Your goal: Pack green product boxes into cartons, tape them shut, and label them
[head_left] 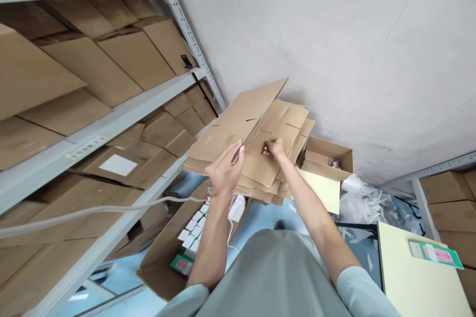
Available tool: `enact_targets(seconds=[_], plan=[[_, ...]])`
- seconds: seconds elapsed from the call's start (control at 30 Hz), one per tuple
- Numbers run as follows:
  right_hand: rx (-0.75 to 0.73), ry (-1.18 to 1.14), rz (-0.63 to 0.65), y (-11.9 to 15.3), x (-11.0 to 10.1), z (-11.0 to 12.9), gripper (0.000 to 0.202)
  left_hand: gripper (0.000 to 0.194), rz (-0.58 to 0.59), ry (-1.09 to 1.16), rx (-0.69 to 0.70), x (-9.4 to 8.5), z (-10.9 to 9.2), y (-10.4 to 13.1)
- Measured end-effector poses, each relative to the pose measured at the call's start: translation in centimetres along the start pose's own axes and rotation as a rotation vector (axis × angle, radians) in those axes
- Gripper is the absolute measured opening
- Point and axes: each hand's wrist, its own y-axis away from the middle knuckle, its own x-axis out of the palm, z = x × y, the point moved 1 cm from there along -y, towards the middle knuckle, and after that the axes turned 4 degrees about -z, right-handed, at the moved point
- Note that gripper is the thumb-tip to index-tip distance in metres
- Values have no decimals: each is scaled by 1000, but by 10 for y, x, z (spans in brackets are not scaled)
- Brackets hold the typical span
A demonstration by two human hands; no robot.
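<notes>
My left hand is closed on the near edge of a flattened cardboard box, which tilts up over a stack of similar flattened boxes. The thumb and fingers pinch its corrugated edge. My right hand rests just to the right, over the upper face of the stack. Its fingers are curled in, and whatever they may hold is hidden. Slots and creases show in the brown cardboard of both the raised sheet and the stack.
Shelving full of cardboard boxes stands at left. Below my left arm, an open carton holds several small white-and-green boxes. A white cable crosses there. An open box, crumpled plastic and a pale yellow table lie right.
</notes>
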Motion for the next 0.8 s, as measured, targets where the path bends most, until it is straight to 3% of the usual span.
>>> enact_targets(seconds=[0.17,0.4,0.7,0.8], plan=[[-75,-24,-20,3,2,7,40,22,7,1,13,1,0,-1],[-106,-25,-63,7,-14,-4,39,22,11,6,2,1,2,4],[-96,16,37,3,5,12,41,21,36,33,76,4,0,6],[-164,46,18,23,-12,9,36,20,37,27,88,2,-3,4]])
